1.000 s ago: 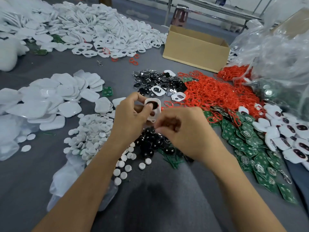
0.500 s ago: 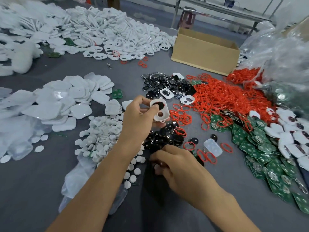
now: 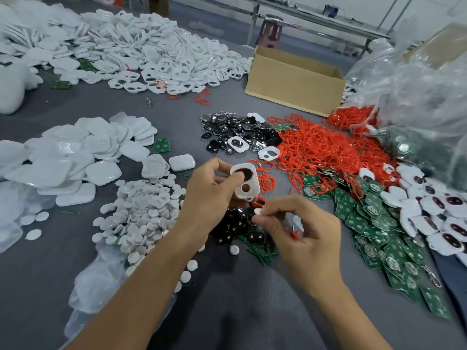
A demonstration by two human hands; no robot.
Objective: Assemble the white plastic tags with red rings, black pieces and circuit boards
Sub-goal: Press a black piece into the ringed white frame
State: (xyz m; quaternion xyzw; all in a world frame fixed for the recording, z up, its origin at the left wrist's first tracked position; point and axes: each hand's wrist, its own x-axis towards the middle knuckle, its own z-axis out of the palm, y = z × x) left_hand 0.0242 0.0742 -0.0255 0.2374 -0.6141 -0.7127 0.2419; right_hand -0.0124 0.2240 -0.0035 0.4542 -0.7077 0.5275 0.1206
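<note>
Pinching a white disc (image 3: 258,211), right hand (image 3: 304,238) hovers beside left hand (image 3: 208,195) gripping white tag (image 3: 250,185).

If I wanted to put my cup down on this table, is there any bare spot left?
Bare cloth lies between the forearms, left of the white discs, and in a strip between the far white frames and the white covers. The right is crowded with red rings and circuit boards.
</note>
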